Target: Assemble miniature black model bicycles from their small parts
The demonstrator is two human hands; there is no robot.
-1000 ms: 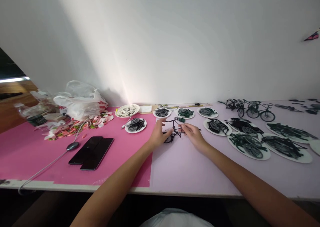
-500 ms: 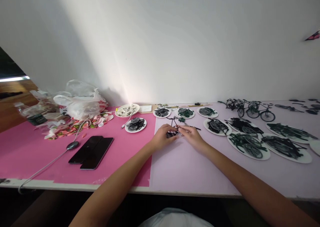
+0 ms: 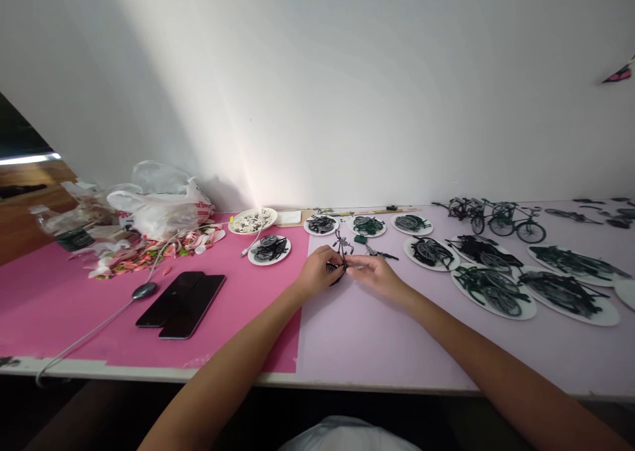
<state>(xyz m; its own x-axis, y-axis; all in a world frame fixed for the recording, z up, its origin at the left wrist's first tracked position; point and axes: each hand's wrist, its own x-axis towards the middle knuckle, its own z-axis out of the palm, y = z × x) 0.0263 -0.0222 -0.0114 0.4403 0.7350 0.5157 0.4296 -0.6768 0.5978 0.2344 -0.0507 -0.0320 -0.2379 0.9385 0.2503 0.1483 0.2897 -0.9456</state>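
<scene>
A small dark model bicycle, only partly put together as far as it shows, stands between my hands near the middle of the table. My left hand has its fingers closed on its lower left part. From the right, my right hand touches the same model with its fingertips, thumb and forefinger close together. Just behind lie a small green piece and grey and black parts. White plates with dark parts stand behind, among them one plate.
Plates of bicycle parts and assembled model bicycles are at the right. On the pink left side lie two phones, a cable with a dark oval piece, petal-like pieces and a plastic bag. A wall rises behind.
The model has turned and tilted between my hands. My left hand has shifted slightly left, and my right fingers have moved a little left and down along the model.
</scene>
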